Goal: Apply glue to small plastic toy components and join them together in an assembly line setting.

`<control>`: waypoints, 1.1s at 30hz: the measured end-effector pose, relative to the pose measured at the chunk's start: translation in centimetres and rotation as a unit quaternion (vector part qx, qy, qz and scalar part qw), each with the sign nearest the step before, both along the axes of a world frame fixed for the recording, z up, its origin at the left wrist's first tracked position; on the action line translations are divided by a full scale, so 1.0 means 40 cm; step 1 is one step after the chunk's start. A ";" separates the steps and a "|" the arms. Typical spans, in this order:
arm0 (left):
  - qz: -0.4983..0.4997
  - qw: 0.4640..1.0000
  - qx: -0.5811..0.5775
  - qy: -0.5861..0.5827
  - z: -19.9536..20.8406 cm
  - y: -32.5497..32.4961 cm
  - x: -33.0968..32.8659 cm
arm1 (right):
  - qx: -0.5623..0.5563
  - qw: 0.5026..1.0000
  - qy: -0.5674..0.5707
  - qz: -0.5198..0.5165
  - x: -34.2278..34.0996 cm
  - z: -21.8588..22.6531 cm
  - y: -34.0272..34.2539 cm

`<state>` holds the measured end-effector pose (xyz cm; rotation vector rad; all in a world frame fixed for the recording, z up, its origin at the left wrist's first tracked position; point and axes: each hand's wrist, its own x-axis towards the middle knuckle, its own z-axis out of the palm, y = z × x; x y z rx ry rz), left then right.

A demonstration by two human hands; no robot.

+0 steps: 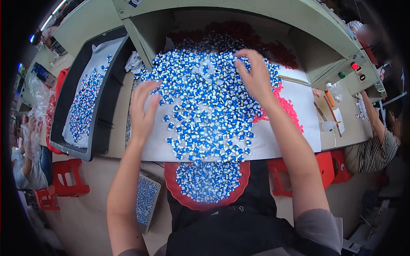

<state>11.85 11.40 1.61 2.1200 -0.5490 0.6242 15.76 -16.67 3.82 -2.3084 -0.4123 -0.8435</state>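
A broad heap of small blue-and-white pieces (205, 89), some with a yellow bit, covers the white sheet (158, 143) on the table and runs to its front edge. At the heap's left side is my left hand (144, 109), thumb and fingers apart, fingertips by the outermost pieces. My right hand (255, 79) reaches over the heap's far right part, fingers bent and thumb spread from them. I see nothing gripped in either hand. Below the table edge, at my lap, a red basin (171, 187) with a wavy rim holds many of the same pieces.
Pink pieces (290, 113) lie right of the heap. A black tray (92, 138) with mixed pieces stands left; a bin (159, 187) of pieces is on the floor. An orange-capped bottle (329, 88) and thin tools lie right. A green hood (239, 10) overhangs the back. People sit either side.
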 end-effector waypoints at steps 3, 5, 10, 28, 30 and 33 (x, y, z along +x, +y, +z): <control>0.124 0.981 0.138 -0.057 -0.016 -0.028 0.155 | -0.144 0.967 0.086 -0.190 0.112 -0.043 -0.040; 0.144 0.985 0.099 0.014 -0.067 -0.049 0.195 | -0.184 0.955 0.128 -0.197 0.120 -0.050 0.002; 0.152 0.986 0.065 0.034 -0.078 -0.116 0.143 | -0.153 0.985 0.074 -0.033 0.086 -0.064 0.069; 0.058 0.943 -0.263 0.197 -0.078 -0.140 -0.028 | -0.021 0.968 0.100 0.228 -0.011 -0.061 0.178; 0.030 0.928 -0.310 0.205 -0.057 -0.130 -0.077 | -0.019 0.960 0.101 0.262 -0.040 -0.054 0.196; 0.081 0.892 -0.396 0.203 -0.066 -0.142 -0.148 | -0.016 0.935 0.047 0.351 -0.086 -0.045 0.224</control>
